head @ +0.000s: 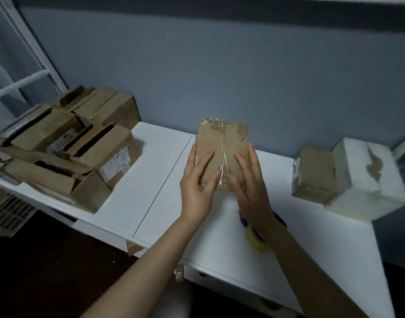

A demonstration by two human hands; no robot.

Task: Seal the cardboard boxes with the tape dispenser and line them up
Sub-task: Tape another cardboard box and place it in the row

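Pressing down on the one cardboard box [222, 143] standing mid-tabletop [164, 180], clear tape running along its centre seam: left hand [196, 180] on the left flap, right hand [249, 187] on the right flap, fingers [203, 161] of both straight and slightly spread, pinching nothing. Lying partly hidden under the right wrist, one blue-and-yellow tape dispenser [257, 237]. Sitting at the right and touching each other, one brown box [314, 177] and one white box [366, 180]; piling up at the left, about five open boxes [82, 152], overlapping too much for a sure count.
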